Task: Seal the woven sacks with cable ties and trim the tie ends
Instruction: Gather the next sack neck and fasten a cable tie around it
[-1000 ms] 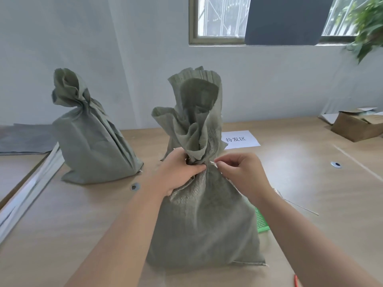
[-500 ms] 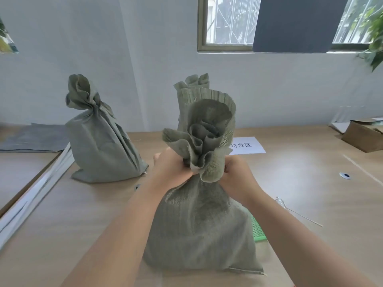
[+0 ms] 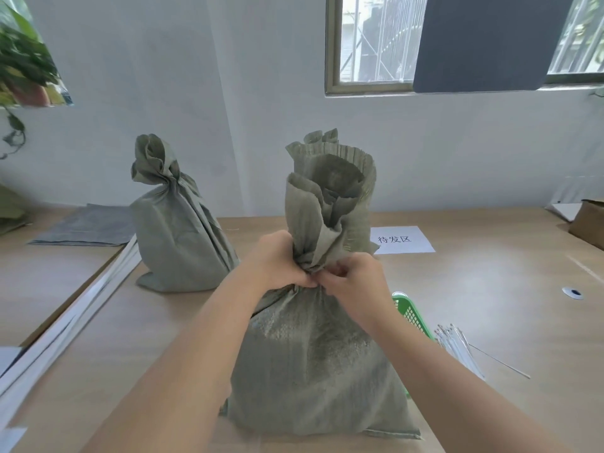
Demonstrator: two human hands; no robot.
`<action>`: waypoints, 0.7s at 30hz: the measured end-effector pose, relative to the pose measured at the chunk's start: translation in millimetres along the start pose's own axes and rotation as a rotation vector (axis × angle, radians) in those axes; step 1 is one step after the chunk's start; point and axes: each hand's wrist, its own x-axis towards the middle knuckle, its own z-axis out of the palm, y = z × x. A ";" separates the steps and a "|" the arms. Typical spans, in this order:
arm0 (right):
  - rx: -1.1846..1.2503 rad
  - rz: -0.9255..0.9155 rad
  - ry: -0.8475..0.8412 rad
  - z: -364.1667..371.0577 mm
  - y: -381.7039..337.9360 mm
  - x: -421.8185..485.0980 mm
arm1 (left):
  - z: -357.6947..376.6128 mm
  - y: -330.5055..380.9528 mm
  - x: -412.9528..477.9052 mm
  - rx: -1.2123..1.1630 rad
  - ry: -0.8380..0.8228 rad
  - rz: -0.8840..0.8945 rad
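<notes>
A grey-green woven sack [image 3: 313, 361] stands upright on the wooden table right in front of me, its top gathered into a ruffled neck. My left hand [image 3: 277, 261] grips the neck from the left. My right hand [image 3: 351, 282] has its fingers curled at the front of the neck, pinching something there; the cable tie itself is hidden by the fingers. A second sack [image 3: 176, 233] with a twisted, closed neck stands at the back left. A bundle of white cable ties [image 3: 457, 348] lies on the table to the right.
A green plastic basket [image 3: 413, 313] sits partly behind the near sack. A white paper label [image 3: 403, 239] lies further back. Flat grey sacks [image 3: 88, 225] rest at the back left, a cardboard box [image 3: 588, 223] at the far right. A grommet [image 3: 572, 293] sits in the tabletop.
The sack's ruffled top has straightened up. My right hand has come from behind the neck's right side to its front, fingers now pinching there. My left hand keeps its grip.
</notes>
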 end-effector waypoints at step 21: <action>0.243 -0.037 -0.261 -19.2 14.2 5.7 | 28.4 -5.9 -21.1 -0.662 0.076 -0.157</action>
